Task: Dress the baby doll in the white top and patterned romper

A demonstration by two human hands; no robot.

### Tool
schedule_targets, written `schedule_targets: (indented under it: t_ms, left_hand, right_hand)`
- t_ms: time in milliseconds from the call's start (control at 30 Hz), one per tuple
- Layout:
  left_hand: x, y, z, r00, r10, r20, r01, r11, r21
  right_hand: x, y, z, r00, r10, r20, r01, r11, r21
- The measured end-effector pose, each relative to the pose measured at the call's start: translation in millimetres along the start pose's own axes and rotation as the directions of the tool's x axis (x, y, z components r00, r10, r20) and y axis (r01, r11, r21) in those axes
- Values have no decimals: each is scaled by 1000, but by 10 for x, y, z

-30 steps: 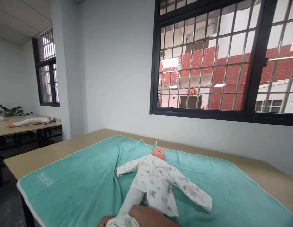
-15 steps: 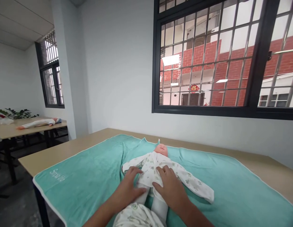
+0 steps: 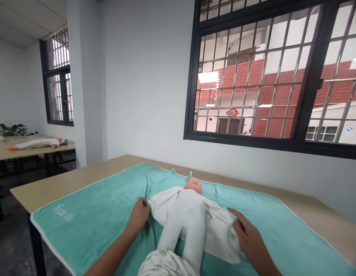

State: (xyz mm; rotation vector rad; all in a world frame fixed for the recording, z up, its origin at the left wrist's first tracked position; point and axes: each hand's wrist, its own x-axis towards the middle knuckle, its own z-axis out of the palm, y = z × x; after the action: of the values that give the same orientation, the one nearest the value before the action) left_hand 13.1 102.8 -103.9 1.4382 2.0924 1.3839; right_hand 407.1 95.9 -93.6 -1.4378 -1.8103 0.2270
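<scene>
A baby doll (image 3: 186,214) lies on its back on a teal towel (image 3: 109,218) spread over a wooden table (image 3: 80,180). Its printed jacket is spread open to both sides, baring the white cloth body. My left hand (image 3: 140,215) pinches the left flap of the jacket (image 3: 158,202) beside the doll's arm. My right hand (image 3: 249,239) grips the right flap (image 3: 220,234), pulled out over the towel. Printed trousers (image 3: 163,264) cover the doll's lower legs at the bottom edge.
A white wall and a barred window (image 3: 275,76) rise just behind the table. To the far left stands another table (image 3: 28,151) with a second doll (image 3: 36,143) and a plant (image 3: 11,130). Dark floor lies between the two tables.
Both hands came up from the bottom edge onto the doll's chest, then drew apart sideways, opening the printed jacket and baring the white body.
</scene>
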Motion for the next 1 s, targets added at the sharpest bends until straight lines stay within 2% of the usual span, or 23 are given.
schedule_targets:
  t_ms: [67, 100, 167, 200, 233, 267, 300, 400, 500, 600, 667, 767, 867, 900, 933, 1000]
  left_hand:
    - [-42, -147, -108, 1000, 9, -17, -9, 999, -34]
    - [-105, -170, -154, 1000, 27, 15, -26, 996, -81]
    - [-288, -111, -240, 973, 90, 213, -42, 975, -217]
    - [-394, -39, -285, 926, 137, 351, -34, 958, -285]
    - [-499, 52, -335, 847, 183, 499, -9, 944, -331]
    - [-596, 153, -389, 764, 233, 602, -7, 936, -353]
    - [-679, 257, -447, 698, 284, 658, -36, 931, -364]
    - [-830, 523, -612, 556, 398, 730, -168, 914, -370]
    - [-884, 665, -716, 427, 432, 795, -278, 899, -339]
    - [-931, 722, -766, 325, 428, 843, -371, 878, -303]
    - [-968, 755, -800, 274, 437, 857, -409, 859, -307]
    - [-1018, 839, -857, 263, 438, 860, -400, 860, -316]
    - [-1065, 923, -866, 249, 437, 864, -393, 861, -323]
    - [-1079, 937, -845, 273, 422, 865, -394, 869, -300]
    - [-1088, 939, -809, 337, 389, 857, -394, 885, -247]
    - [-1084, 912, -691, 534, 299, 791, -379, 921, -92]
  right_hand:
    - [-152, 360, -143, 989, 128, 76, -122, 989, -81]
    - [-236, 489, -190, 979, 179, 95, -166, 978, -124]
    - [-390, 578, -227, 970, 212, 119, -191, 967, -166]
    - [-452, 526, -217, 973, 185, 141, -163, 975, -152]
    - [-500, 414, -190, 976, 128, 177, -109, 988, -110]
    - [-534, 251, -150, 972, 49, 229, -40, 998, -44]
    - [-554, 53, -100, 958, -44, 283, 34, 999, 38]
    - [-545, -593, 62, 883, -226, 412, 142, 964, 226]
    - [-479, -1048, 191, 740, -399, 542, 218, 904, 369]
    - [-420, -1214, 302, 609, -520, 599, 305, 850, 429]
    - [-398, -1217, 384, 584, -530, 615, 353, 848, 396]
    - [-382, -1163, 497, 572, -502, 649, 368, 864, 345]
    - [-379, -1120, 538, 531, -496, 687, 298, 868, 396]
    - [-382, -1122, 530, 541, -481, 690, 265, 876, 403]
    - [-387, -1134, 512, 568, -454, 686, 234, 888, 394]
    - [-401, -1190, 456, 630, -396, 667, 202, 914, 352]
